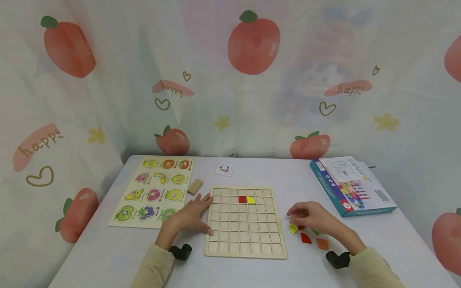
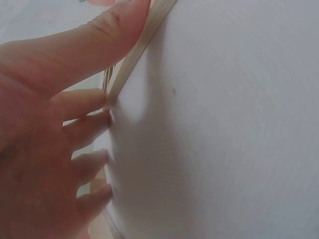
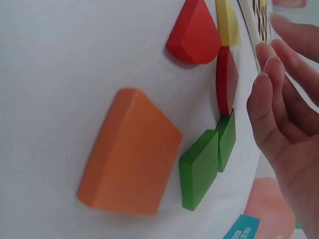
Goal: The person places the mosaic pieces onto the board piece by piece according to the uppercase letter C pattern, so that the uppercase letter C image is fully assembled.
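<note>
My left hand point(image 1: 191, 214) rests at the left edge of a square wooden grid board point(image 1: 245, 256), fingers spread, thumb at its lower left side. A red square point(image 1: 242, 199) and a yellow quarter-round piece point(image 1: 251, 200) lie side by side in the board's upper cells. Right of the board, my right hand point(image 1: 311, 216) hovers over loose pieces, its fingers loosely bent with nothing visible between them. Below it lie a yellow piece point(image 1: 293, 229), a red rounded piece point(image 1: 306, 239) and an orange piece point(image 1: 323, 244). The right wrist view adds green pieces point(image 3: 199, 169) and another red one point(image 3: 228, 82).
A fruit picture board point(image 1: 145, 203) lies at the left, with a small wooden block point(image 1: 195, 187) beside it. Behind the grid board is a small pattern card point(image 1: 225, 169). A teal-edged box point(image 1: 351, 184) lies at the back right. A printed curtain hangs behind the table.
</note>
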